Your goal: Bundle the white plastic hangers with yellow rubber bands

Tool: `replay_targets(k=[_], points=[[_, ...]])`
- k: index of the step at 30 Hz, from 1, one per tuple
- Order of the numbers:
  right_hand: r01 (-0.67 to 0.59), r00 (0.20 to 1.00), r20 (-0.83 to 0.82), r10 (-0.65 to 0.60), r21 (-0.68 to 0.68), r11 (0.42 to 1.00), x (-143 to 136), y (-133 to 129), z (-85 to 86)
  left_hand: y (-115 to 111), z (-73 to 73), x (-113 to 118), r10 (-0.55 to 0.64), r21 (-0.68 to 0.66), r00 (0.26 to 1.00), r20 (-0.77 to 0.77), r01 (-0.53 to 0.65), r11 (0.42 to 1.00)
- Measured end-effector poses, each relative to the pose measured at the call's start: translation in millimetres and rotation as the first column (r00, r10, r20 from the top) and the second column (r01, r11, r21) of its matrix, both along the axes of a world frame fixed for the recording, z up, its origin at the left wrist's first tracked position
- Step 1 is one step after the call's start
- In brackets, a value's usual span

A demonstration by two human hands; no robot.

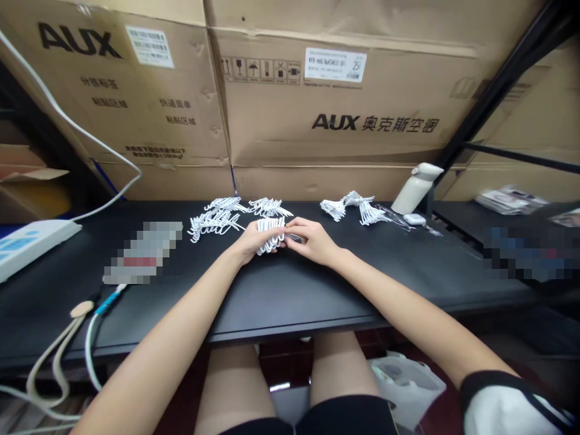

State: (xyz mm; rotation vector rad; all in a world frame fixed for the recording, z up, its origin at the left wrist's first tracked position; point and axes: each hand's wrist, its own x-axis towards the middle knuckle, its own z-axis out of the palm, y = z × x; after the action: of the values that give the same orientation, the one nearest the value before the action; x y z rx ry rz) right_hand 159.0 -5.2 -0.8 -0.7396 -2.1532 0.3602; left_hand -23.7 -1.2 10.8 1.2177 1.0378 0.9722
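My left hand (250, 243) is closed around a bundle of white hooks (270, 234), which look like coated wire with curved ends. At the bundle's right side, my right hand (313, 240) has its thumb and fingers pinched together. Something small and thin shows at those fingertips, too small to name. Just beyond my left hand lie loose piles of similar white hooks (215, 225), with another pile (270, 207) behind the held bundle. Further right are a few gathered bunches of hooks (333, 209), narrowed at the middle.
A black table (290, 302) carries everything. On its left are a white power strip (38, 241), a blurred-out phone-like object (144, 251), a cable and a strap (58, 356). A pale bottle (415, 188) and a small white case (414, 220) stand back right. Cardboard boxes (335, 142) wall the back.
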Motion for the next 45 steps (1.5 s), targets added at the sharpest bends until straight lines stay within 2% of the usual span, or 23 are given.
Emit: replay_targets(k=[9,18,21,25,31,38,45], points=[[0.029,0.998,-0.056,-0.030,-0.026,0.999,-2,-2,2.9,0,-0.5,0,-0.004,-0.012,1.000,0.007,0.004,1.000],[0.225,0.970,-0.098,-0.223,0.013,0.974,2,0,12.9,0,-0.8,3,-0.015,-0.018,1.000,0.021,0.015,1.000],[0.272,0.956,-0.110,-0.272,-0.015,0.962,5,2,14.7,-1,-1.3,3,-0.020,-0.028,1.000,0.024,0.020,0.999],[0.200,0.974,-0.074,-0.213,-0.148,0.968,3,2,11.3,-1,-1.4,3,-0.037,-0.042,0.998,0.041,0.039,0.998],[0.113,0.973,-0.168,-0.160,-0.256,0.960,-2,-2,7.0,-1,0.3,2,-0.046,-0.050,0.997,0.059,0.049,0.998],[0.086,0.966,-0.205,-0.159,-0.327,0.941,-5,-3,4.4,-2,2.0,3,-0.055,-0.088,0.994,0.095,0.063,0.994],[0.065,0.958,-0.246,-0.148,-0.315,0.947,-7,-9,6.5,-4,1.6,2,-0.063,-0.051,0.989,0.132,0.070,0.996]])
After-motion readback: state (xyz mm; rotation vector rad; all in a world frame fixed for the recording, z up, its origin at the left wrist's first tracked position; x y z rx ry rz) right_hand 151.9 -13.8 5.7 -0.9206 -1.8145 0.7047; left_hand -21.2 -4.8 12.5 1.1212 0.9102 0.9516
